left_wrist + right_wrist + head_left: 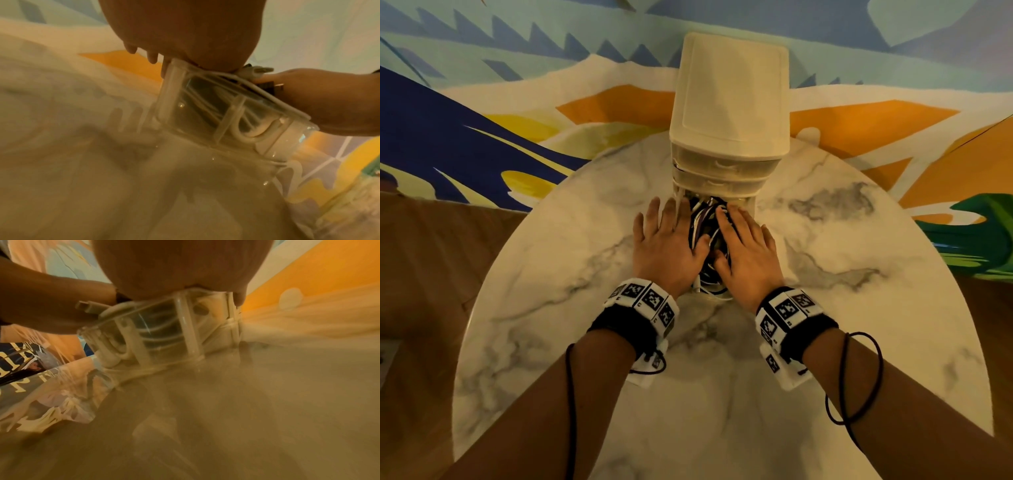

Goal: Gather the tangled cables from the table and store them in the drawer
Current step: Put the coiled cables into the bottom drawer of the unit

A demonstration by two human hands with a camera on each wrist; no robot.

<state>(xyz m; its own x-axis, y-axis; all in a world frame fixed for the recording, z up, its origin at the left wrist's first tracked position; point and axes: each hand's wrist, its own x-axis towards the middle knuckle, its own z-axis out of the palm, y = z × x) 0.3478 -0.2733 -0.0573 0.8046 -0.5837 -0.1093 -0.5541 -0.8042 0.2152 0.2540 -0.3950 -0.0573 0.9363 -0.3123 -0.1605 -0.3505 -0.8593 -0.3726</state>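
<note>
A tangle of black, white and purple cables (704,219) fills the clear bottom drawer (680,200), which is pulled out of a small cream drawer tower (729,102) towards me. My left hand (664,240) lies flat on the drawer's left side, its fingers straight, pressing on the cables. My right hand (746,246) presses flat on the right side of the pile. In the wrist views the clear drawer (226,113) (160,337) shows white cable loops (257,131) through its front. A grey plug (86,306) sticks out over the rim between my hands.
The tower stands at the far edge of a round white marble table (825,342), against a painted wall (482,120). Its two upper drawers (722,168) are closed. Wooden floor (421,274) shows to the left of the table.
</note>
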